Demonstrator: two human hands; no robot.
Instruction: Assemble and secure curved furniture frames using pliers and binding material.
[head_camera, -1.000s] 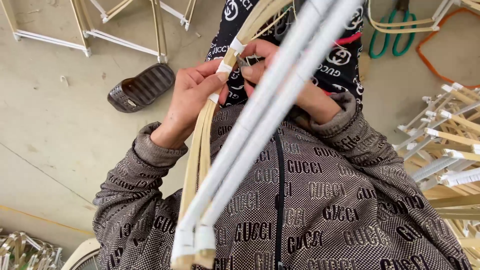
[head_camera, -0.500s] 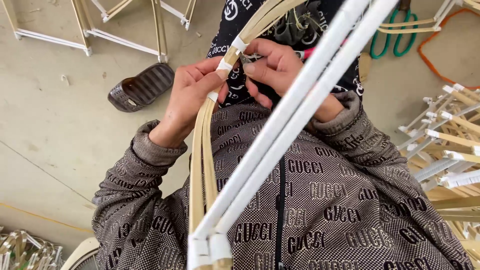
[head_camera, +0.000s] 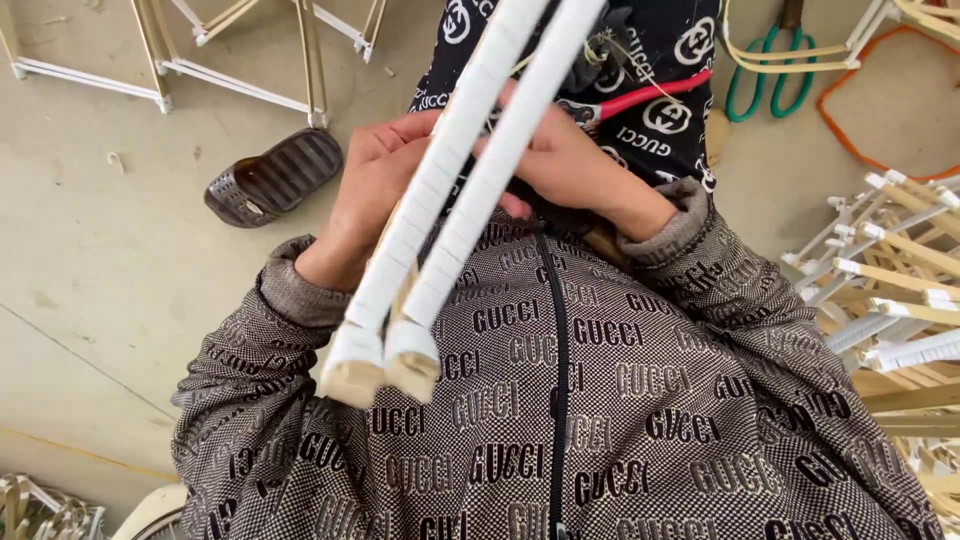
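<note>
closest to the eye are two wooden sticks wrapped in white tape (head_camera: 450, 200), side by side, their bare cut ends pointing toward the viewer and their far ends running up out of the top of the picture. behind those sticks, the person's left hand (head_camera: 370, 195) sits just left of them, its grip curled in against the stick nearest it, fingers bent close and seemingly holding it, though the sticks hide the fingertips. the right hand (head_camera: 570, 165) lies just right of the sticks, its grip also closed in, fingers folded toward the sticks at the same height; what exactly they pinch cannot be told. both hands meet behind the sticks, over the chest of a brown patterned zip jacket (head_camera: 600, 400). past the right hand, a red-handled tool (head_camera: 640, 98) rests on dark patterned cloth. on the concrete floor (head_camera: 100, 260), well left of the sticks, lies a dark slipper (head_camera: 275, 178). further up from it stand pale wooden frames (head_camera: 230, 60). well right of the sticks lies a heap of taped sticks (head_camera: 890, 280), and beyond it green-handled scissors (head_camera: 760, 75).
</note>
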